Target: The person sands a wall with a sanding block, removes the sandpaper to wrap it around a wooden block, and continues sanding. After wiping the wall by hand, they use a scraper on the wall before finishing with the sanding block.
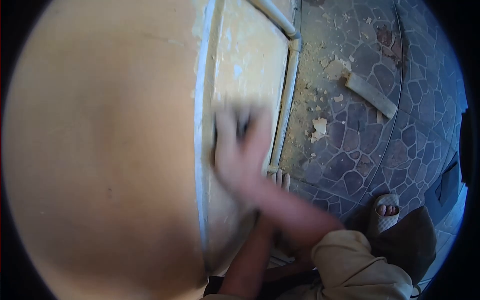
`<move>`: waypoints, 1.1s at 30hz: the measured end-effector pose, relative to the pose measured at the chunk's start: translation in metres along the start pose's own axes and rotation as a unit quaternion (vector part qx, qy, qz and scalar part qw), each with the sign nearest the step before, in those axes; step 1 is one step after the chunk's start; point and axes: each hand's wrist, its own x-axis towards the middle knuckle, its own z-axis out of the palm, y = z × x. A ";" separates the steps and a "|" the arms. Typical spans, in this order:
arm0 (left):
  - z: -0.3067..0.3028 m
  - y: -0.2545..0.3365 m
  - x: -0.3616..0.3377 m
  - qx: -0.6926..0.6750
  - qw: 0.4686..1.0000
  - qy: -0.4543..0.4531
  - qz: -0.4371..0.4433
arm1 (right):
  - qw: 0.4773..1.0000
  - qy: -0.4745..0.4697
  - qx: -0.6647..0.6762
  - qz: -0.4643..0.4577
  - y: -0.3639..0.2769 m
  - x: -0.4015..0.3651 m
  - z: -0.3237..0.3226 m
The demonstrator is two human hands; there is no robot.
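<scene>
My right hand (237, 150) is over the recessed, cream-painted wall panel (250, 55), just beside a pale raised edge (201, 100). Motion smears its fingers. They look bent round something with a dark part, too blurred to name. Below and partly behind the right forearm is my left hand (280, 180). Its fingertips show stretched out near the lower end of a cream-painted pipe (286, 105); the rest of that hand is covered. Patches of paint on the panel are scuffed and flaked.
A smooth orange-beige wall surface (110, 125) fills the left side. Paint flakes (319, 129) and crumbly debris lie on the stone-patterned floor (370, 135), with a pale block-like strip (371, 95) farther right. A foot in a light slipper (387, 210) stands at lower right.
</scene>
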 end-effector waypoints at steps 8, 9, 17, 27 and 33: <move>0.030 -0.007 0.014 0.020 0.996 0.083 -0.008 | 0.997 -0.012 0.076 -0.012 0.009 -0.026 -0.005; 0.037 -0.004 0.012 0.052 0.996 0.072 -0.017 | 0.994 -0.017 0.103 -0.018 0.014 -0.035 -0.008; 0.044 0.002 0.008 0.023 0.998 0.059 -0.024 | 0.998 -0.005 0.054 0.011 -0.001 -0.026 -0.003; 0.059 -0.006 0.003 -0.189 0.973 0.133 0.028 | 0.999 0.003 -0.034 -0.026 -0.008 0.039 0.016; 0.044 -0.002 0.006 0.001 0.992 0.125 -0.002 | 0.998 -0.048 -0.001 -0.028 0.016 -0.037 -0.014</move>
